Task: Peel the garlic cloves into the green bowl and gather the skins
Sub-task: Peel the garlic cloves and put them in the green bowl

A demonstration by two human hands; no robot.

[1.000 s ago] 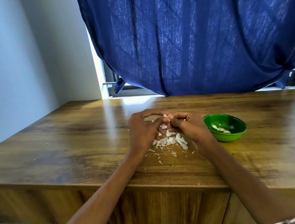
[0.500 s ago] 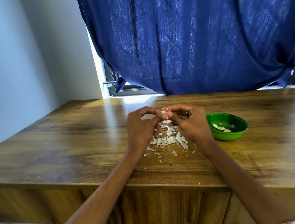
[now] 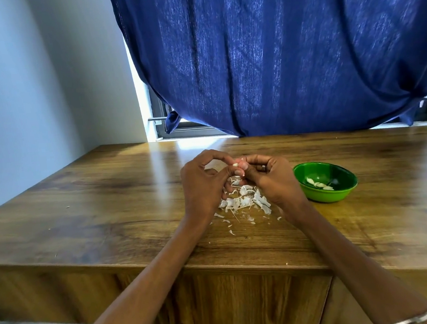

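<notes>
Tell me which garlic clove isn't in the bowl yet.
The garlic clove pinched between the fingertips of the left hand and right hand, above the skins. The other peeled cloves lie inside the green bowl.

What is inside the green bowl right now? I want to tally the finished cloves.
The green bowl holds a few pale peeled cloves lying on its bottom, toward the right. Its near wall hides part of the floor, so an exact count is uncertain.
</notes>
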